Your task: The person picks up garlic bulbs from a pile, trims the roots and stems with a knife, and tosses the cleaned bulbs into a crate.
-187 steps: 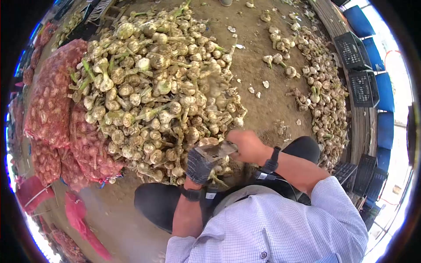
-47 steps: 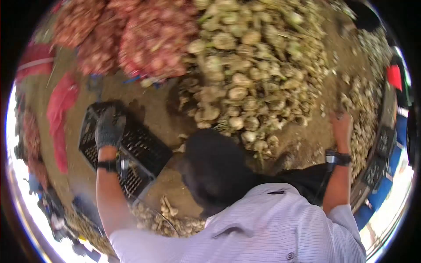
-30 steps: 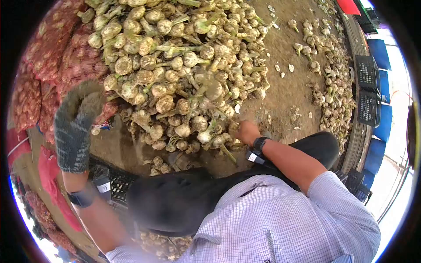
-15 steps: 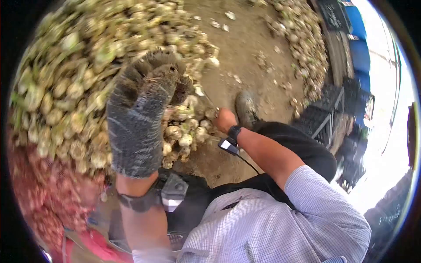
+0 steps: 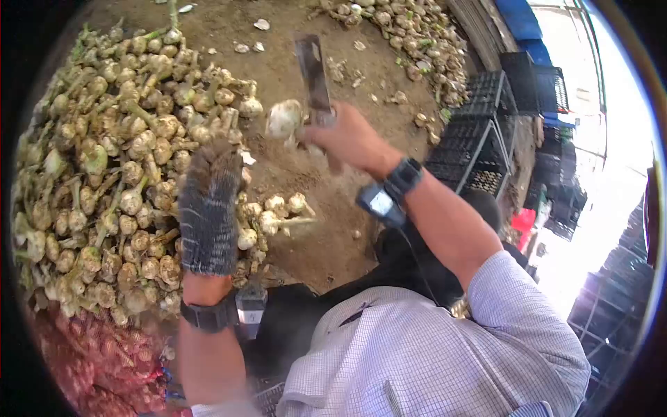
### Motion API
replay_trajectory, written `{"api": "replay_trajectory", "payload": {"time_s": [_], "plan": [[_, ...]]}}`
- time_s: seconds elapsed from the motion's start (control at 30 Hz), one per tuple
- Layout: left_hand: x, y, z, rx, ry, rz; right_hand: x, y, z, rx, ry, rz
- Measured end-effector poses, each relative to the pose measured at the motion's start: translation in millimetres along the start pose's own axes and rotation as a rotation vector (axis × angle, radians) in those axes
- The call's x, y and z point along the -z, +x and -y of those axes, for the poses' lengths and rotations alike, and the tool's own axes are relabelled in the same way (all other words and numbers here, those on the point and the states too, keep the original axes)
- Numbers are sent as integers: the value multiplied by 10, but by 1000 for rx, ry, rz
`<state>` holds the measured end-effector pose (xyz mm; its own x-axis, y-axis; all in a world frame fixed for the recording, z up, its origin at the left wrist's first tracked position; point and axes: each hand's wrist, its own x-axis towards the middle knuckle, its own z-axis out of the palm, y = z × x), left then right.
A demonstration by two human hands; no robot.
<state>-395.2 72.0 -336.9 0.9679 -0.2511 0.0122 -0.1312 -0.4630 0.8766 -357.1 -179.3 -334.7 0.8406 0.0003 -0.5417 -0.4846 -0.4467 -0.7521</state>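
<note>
My left hand (image 5: 210, 208) wears a dirty grey knit glove and is over the right edge of a big heap of garlic bulbs (image 5: 104, 208). Its fingers are blurred and point away from me, and what they hold, if anything, is hidden. Bare, my right hand (image 5: 347, 139) is closed round the handle of a knife (image 5: 314, 73) whose broad blade points up and away. A pale garlic bulb (image 5: 285, 119) is just left of the right hand, near the base of the blade; whether the fingers touch it is unclear.
A second garlic pile (image 5: 417, 42) lies at the top right beside a wooden beam (image 5: 479, 31). Black plastic crates (image 5: 462, 142) stand on the right. Red mesh sacks (image 5: 104, 361) lie at the lower left. Bits of peel dot the dirt floor (image 5: 313, 243).
My right hand has moved up and away from my leg, and the knife and a pale bulb now show beside it. My left hand has lowered over the heap. The view has shifted.
</note>
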Motion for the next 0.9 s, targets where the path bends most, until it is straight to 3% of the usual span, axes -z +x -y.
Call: {"api": "replay_trajectory", "payload": {"time_s": [0.03,0.07,0.13,0.23,0.27,0.4,0.47,0.5,0.53,0.57,0.6,0.7,0.73,0.83,0.9], "plan": [[-46,-110,119,-133,306,21,-69,-91,40,67,46,26],[-234,-213,240,119,-103,31,-113,-200,122,63,136,73],[-384,-247,48,459,-638,7,-179,-419,215,144,224,115],[-654,-242,-386,635,-1166,-136,-214,-530,107,339,260,134],[-698,-206,-527,584,-1215,-157,-186,-551,52,386,277,138],[-993,-118,-831,480,-1108,-299,180,-635,-19,429,32,81],[-1065,-94,-871,413,-957,-327,336,-634,-143,515,-52,-68],[-1074,-92,-851,344,-747,-279,423,-650,-200,547,-100,-142],[-1067,-92,-807,271,-541,-233,558,-705,-226,480,-156,-73],[-1058,-82,-779,195,-340,-188,614,-740,-264,540,-207,-33],[-1016,-21,-843,210,-270,-23,651,-771,-289,600,-261,7],[-1124,-103,-681,320,-554,84,572,-848,-278,632,-391,14],[-1156,-146,-656,277,-570,29,531,-866,-266,617,-433,1],[-1100,-222,-488,221,-405,139,445,-890,-226,589,-487,4],[-1020,-252,-565,241,-509,81,373,-937,-197,589,-483,-9]]}}
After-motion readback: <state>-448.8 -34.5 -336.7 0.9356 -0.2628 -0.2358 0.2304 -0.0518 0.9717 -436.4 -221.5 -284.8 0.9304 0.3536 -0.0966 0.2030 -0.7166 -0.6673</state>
